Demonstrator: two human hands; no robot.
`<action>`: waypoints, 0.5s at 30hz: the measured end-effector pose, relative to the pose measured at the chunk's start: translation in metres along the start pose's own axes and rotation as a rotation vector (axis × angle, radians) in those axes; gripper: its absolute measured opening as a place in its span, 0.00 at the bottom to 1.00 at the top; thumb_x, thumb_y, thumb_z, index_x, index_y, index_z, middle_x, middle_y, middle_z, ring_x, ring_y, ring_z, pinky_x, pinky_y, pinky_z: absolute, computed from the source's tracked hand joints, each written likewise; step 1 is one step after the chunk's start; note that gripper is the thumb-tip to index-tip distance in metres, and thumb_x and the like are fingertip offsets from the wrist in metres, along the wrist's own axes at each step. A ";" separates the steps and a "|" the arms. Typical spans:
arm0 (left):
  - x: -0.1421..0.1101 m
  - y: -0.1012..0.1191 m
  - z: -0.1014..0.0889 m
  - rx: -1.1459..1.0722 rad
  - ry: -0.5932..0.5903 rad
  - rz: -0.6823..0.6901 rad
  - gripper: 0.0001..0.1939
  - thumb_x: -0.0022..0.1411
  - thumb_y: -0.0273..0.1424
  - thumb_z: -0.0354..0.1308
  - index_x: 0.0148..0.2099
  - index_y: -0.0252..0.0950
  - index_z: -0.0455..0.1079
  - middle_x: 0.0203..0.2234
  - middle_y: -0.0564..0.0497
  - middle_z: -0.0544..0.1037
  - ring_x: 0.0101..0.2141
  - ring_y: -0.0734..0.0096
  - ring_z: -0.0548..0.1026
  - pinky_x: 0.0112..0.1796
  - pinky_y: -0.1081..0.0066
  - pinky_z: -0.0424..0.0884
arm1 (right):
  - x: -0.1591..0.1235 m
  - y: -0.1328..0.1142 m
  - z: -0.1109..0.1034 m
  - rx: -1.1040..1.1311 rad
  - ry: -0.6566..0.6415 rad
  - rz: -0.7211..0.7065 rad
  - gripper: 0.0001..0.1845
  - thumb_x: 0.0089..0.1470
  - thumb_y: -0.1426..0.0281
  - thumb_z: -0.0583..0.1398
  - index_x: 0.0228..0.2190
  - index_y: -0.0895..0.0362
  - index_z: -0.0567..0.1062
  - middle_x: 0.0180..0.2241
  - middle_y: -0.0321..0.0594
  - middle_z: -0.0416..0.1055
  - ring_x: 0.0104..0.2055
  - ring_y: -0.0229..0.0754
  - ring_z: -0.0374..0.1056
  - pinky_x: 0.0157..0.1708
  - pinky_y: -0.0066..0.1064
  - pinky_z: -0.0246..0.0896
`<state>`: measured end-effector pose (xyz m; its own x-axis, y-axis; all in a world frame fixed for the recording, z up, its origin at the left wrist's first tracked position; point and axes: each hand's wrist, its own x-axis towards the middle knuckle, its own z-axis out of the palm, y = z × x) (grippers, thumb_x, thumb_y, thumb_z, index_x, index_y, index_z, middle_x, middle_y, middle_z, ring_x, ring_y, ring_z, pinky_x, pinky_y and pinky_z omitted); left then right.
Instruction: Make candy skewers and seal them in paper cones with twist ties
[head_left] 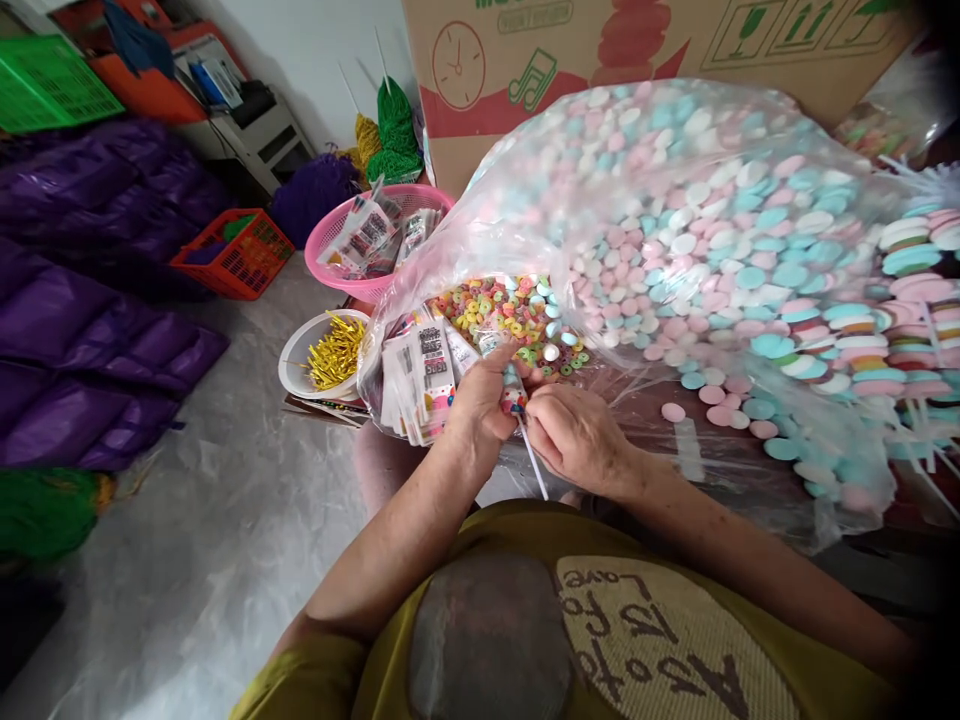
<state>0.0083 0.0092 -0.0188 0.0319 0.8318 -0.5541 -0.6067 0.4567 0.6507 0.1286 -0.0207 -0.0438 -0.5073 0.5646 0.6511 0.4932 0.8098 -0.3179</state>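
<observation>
From my remote seat I see the left hand (480, 402) with thumb and fingers clamped around a small wrapper (514, 398): clear above, pale blue showing through, colourful print with red and blue near its gathered end. A thin white stick (534, 460) slants out of that end toward the wearer. The right hand (576, 432) has its fingers curled together beside the wrapper's neck (whether they pinch it, I can't tell). Just beyond lie ring-shaped candies (480, 303); flat printed packets (420, 378) fan out left; pastel discs (720, 240) spread right.
</observation>
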 end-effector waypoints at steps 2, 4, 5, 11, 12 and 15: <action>-0.002 0.004 -0.002 -0.082 0.038 -0.048 0.15 0.61 0.33 0.54 0.24 0.35 0.60 0.13 0.58 0.64 0.14 0.81 0.63 0.22 0.75 0.66 | -0.005 -0.003 -0.003 0.052 0.032 -0.076 0.09 0.52 0.79 0.50 0.26 0.54 0.61 0.22 0.37 0.65 0.25 0.38 0.61 0.28 0.30 0.59; -0.003 0.010 -0.005 -0.117 0.061 0.016 0.13 0.62 0.33 0.53 0.26 0.36 0.59 0.12 0.61 0.61 0.13 0.83 0.61 0.21 0.77 0.65 | -0.006 -0.003 -0.012 0.136 0.065 -0.046 0.07 0.54 0.78 0.51 0.29 0.54 0.62 0.24 0.38 0.67 0.28 0.38 0.64 0.30 0.30 0.61; -0.003 0.013 -0.007 -0.131 0.070 0.044 0.12 0.63 0.34 0.53 0.27 0.36 0.59 0.12 0.61 0.61 0.13 0.84 0.61 0.21 0.77 0.64 | -0.005 -0.002 -0.016 0.163 0.092 0.016 0.06 0.55 0.77 0.51 0.30 0.54 0.63 0.26 0.37 0.68 0.28 0.38 0.65 0.29 0.30 0.61; -0.008 0.016 -0.002 -0.168 0.082 0.114 0.10 0.62 0.33 0.56 0.30 0.35 0.64 0.16 0.58 0.66 0.17 0.82 0.65 0.21 0.78 0.62 | 0.015 0.000 -0.017 0.014 -0.063 0.096 0.04 0.56 0.71 0.55 0.35 0.56 0.69 0.31 0.41 0.70 0.30 0.40 0.65 0.30 0.31 0.59; -0.010 0.013 0.000 -0.179 0.079 0.105 0.09 0.61 0.32 0.56 0.29 0.35 0.64 0.17 0.57 0.67 0.18 0.82 0.66 0.22 0.78 0.62 | 0.017 -0.001 -0.012 -0.018 -0.077 0.089 0.05 0.56 0.73 0.54 0.33 0.56 0.70 0.30 0.41 0.69 0.31 0.41 0.65 0.31 0.32 0.58; -0.013 -0.003 0.004 -0.195 0.028 0.107 0.08 0.61 0.32 0.57 0.29 0.36 0.66 0.21 0.56 0.71 0.21 0.81 0.67 0.25 0.77 0.64 | 0.016 -0.002 0.003 -0.057 -0.019 0.139 0.11 0.57 0.76 0.50 0.27 0.56 0.69 0.24 0.40 0.66 0.27 0.40 0.62 0.29 0.31 0.55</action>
<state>0.0124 -0.0022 -0.0114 -0.0616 0.8618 -0.5036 -0.7474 0.2945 0.5955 0.1167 -0.0130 -0.0348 -0.4438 0.6743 0.5903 0.5988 0.7132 -0.3645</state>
